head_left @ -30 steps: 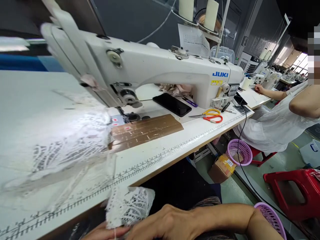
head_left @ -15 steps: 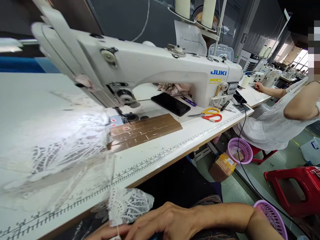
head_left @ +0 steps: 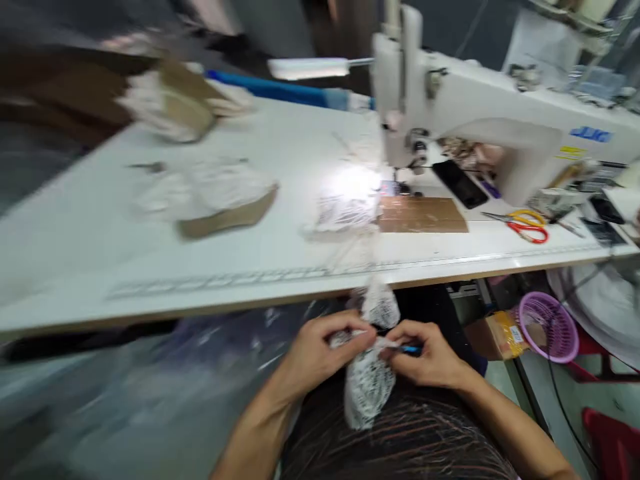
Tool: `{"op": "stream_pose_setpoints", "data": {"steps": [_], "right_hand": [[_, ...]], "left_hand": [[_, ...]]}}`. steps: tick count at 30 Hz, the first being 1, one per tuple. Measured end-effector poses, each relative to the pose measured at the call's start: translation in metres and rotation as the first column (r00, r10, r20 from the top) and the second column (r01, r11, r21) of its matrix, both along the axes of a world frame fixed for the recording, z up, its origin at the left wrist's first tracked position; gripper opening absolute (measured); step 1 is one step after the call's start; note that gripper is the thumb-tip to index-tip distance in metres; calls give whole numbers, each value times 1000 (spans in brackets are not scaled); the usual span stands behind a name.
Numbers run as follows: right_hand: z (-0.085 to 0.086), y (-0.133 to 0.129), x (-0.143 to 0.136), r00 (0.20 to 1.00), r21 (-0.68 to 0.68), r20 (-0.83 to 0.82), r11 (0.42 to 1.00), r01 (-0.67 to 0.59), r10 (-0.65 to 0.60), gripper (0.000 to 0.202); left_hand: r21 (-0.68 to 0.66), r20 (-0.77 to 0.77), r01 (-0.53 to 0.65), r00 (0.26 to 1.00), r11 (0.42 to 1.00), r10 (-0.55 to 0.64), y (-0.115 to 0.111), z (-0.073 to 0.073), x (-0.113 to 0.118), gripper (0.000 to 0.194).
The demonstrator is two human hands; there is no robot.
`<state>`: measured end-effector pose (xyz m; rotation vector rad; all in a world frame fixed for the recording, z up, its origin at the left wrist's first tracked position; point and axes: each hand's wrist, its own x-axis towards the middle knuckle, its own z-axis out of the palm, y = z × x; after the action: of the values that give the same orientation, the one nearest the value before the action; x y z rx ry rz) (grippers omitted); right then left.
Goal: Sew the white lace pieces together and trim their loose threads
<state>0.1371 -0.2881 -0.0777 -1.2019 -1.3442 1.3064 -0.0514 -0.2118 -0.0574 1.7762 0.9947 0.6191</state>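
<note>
Purple basket (head_left: 543, 305), perforated plastic and round-rimmed, stands beside a taped cardboard box (head_left: 483, 339) and contains a brownish item (head_left: 537, 335), too blurred to identify. White lace (head_left: 370, 387), openwork and limp, hangs just below the front edge of the white table (head_left: 290, 253), pinched between thumb and fingers of the left hand (head_left: 323, 350); the right hand (head_left: 433, 353), at the lace's side, grips a blue object (head_left: 411, 349) mostly hidden by its fingers.
</note>
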Motion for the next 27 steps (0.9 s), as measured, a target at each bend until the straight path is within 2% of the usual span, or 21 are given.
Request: {"op": "stream_pose_setpoints", "data": {"steps": [3, 7, 13, 18, 23, 27], "right_hand": [[2, 4, 1, 999, -40, -32, 999, -7, 6, 20], [1, 7, 1, 1000, -42, -3, 999, -10, 10, 25], [1, 15, 7, 996, 4, 84, 1000, -19, 18, 37], [7, 24, 8, 973, 32, 212, 994, -102, 93, 55], [8, 31, -2, 937, 58, 322, 985, -164, 137, 50], [3, 34, -8, 933, 75, 349, 991, -115, 82, 46]], "left_hand": [[-49, 37, -6, 999, 999, 8, -2, 4, 3, 24], [-101, 79, 27, 997, 994, -19, -5, 0, -3, 24], [-90, 132, 54, 990, 994, -42, -5, -9, -9, 24], [-94, 127, 35, 992, 995, -23, -5, -7, -12, 24], [-101, 104, 40, 994, 994, -29, -5, -2, -13, 23], [-89, 111, 36, 993, 995, -26, -4, -1, -11, 24]]}}
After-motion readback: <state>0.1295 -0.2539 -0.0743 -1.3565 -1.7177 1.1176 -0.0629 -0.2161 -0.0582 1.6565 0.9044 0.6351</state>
